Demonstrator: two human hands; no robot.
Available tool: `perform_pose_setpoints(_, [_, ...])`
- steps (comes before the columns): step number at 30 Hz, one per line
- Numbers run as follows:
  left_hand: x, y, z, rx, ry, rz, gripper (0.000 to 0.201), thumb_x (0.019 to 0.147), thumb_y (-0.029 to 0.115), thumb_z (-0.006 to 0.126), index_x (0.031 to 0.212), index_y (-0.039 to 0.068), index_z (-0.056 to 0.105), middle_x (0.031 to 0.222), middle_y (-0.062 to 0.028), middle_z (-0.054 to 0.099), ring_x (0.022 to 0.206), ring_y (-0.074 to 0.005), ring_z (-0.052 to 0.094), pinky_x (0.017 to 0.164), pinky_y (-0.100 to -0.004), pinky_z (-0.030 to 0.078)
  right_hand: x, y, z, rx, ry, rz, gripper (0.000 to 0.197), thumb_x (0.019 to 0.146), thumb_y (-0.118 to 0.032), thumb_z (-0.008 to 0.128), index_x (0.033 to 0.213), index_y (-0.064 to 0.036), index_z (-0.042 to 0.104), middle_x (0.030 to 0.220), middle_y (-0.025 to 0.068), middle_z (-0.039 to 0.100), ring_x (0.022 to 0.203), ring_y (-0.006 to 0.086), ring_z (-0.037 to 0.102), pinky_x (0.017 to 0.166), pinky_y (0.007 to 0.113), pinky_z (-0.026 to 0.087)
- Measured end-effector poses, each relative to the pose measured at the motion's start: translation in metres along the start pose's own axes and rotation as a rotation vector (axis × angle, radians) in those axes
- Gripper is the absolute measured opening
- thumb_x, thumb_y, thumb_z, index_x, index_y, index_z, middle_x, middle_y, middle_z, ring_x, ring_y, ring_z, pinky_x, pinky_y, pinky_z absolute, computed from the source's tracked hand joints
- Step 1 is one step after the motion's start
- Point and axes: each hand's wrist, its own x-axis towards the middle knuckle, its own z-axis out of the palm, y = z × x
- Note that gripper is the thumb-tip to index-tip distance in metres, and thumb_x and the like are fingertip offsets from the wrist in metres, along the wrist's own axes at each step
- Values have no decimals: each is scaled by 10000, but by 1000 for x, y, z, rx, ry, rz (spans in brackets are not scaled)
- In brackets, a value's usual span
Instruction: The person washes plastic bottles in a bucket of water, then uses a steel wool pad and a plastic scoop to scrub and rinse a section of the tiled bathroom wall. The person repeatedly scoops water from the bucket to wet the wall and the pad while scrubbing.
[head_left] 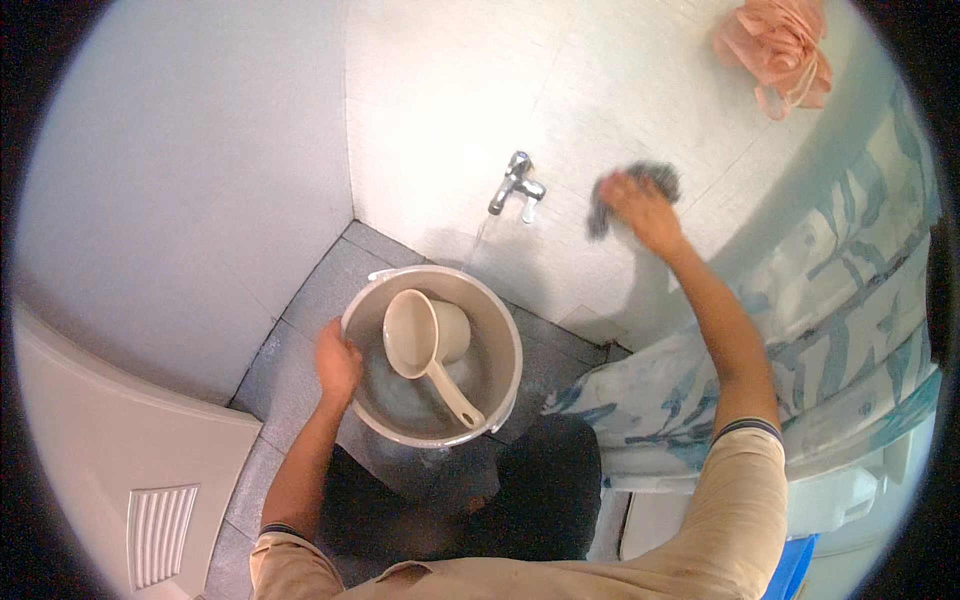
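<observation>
My left hand (339, 362) is closed on the left rim of a beige bucket (511, 320) that stands on the floor. A beige water dipper (451, 330) rests in the bucket, its handle pointing toward me and to the right. Water shows around it inside. Against the white wall, right of the tap, my right hand (645, 212) presses a dark grey cloth (660, 180). Hand and cloth are smeared by motion. Above the bucket, a chrome tap (514, 185) lets a thin stream of water fall toward it.
A shower curtain (830, 290) with blue leaves hangs close to my right arm. High on the right wall hangs a coral mesh bath puff (775, 50). At the left is a door (130, 410) with a vent (162, 535). Grey tiles (285, 365) cover the floor.
</observation>
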Motion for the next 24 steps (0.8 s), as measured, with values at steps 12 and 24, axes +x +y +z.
perform_pose_setpoints(12, [-4,0,-2,-22,2,-40,424,825,18,527,1248,-11,520,1187,-256,567,1095,-421,551,947,-464,433,129,-18,-30,-30,269,-217,494,884,-157,481,1377,-130,474,1493,-12,380,1410,194,288,1163,436,222])
perform_pose_setpoints(24, [-1,-7,5,-21,-3,2,441,819,8,533,1259,-4,511,1171,-245,567,1080,-421,556,934,-470,440,26,-79,37,69,25,-184,532,886,-163,455,1413,-102,422,1541,4,289,1427,187,250,1141,420,267])
